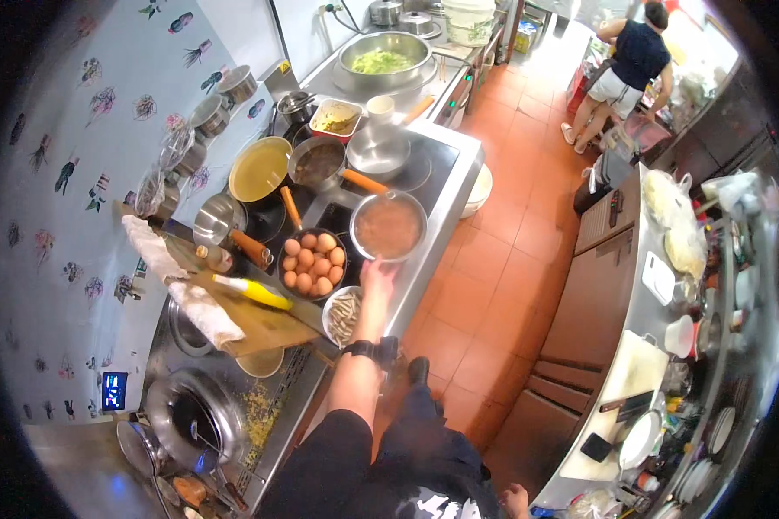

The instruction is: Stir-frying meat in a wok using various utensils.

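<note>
My left hand [378, 277] reaches forward to the near rim of a round metal bowl [388, 227] with reddish-brown contents; whether the fingers grip the rim is hard to see. Left of it, brown eggs [314, 263] fill a dark pan on the stove. A white bowl of greyish strips [343, 316] stands beside my wrist. Behind are a saucepan with dark contents [317, 163], an empty-looking steel pan [380, 150] and a large yellowish bowl [260, 170]. My right hand [515, 501] hangs low at the bottom edge, partly cut off, near the right counter, its hold unclear.
A wok [196, 415] sits at lower left. A yellow bottle [253, 290] lies by a cardboard sheet. On the right counter are a cutting board [633, 370], a cleaver and plates. Another person [630, 65] stands far off beyond the tiled floor [493, 259].
</note>
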### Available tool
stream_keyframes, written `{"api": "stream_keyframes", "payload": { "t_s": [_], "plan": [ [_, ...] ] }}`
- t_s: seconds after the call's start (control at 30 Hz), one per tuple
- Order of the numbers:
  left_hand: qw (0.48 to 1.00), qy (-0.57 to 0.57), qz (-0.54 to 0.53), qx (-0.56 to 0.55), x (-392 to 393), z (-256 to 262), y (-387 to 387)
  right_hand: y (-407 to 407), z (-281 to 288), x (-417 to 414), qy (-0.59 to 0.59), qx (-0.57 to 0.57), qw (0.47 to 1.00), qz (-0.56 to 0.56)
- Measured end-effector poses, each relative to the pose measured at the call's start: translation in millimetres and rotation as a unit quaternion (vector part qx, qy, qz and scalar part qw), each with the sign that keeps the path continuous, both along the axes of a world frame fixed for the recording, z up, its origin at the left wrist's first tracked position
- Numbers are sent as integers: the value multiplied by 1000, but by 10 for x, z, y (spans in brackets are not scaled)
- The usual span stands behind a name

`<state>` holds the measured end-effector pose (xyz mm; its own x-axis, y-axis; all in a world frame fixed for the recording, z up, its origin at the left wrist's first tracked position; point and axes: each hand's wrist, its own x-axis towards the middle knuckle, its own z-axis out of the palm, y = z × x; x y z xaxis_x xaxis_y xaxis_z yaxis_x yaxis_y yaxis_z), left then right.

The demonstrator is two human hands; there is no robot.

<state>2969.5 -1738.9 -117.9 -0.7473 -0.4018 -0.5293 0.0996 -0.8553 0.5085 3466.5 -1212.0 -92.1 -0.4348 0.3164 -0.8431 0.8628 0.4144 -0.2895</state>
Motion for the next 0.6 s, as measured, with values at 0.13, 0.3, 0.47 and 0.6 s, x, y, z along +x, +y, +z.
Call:
{"api": "stream_keyframes", "payload": {
  "t_s": [0.13, 0.3, 0.47, 0.6],
  "plan": [
    [1000, 6, -1, -20, 58, -170, -90, -98, 87, -359, 12, -18, 999, 26],
    [998, 49, -39, -15, 319, -143, 219, -8, 118, -532, 30, -18, 998, 54],
    [996, 59, -72, 13, 901, 449, 606, 290, 91, -713, 76, -4, 990, 118],
    [992, 72, -89, 49, 1712, 826, 739, 302, 209, -1118, 130, 16, 963, 236]
  ]
}}
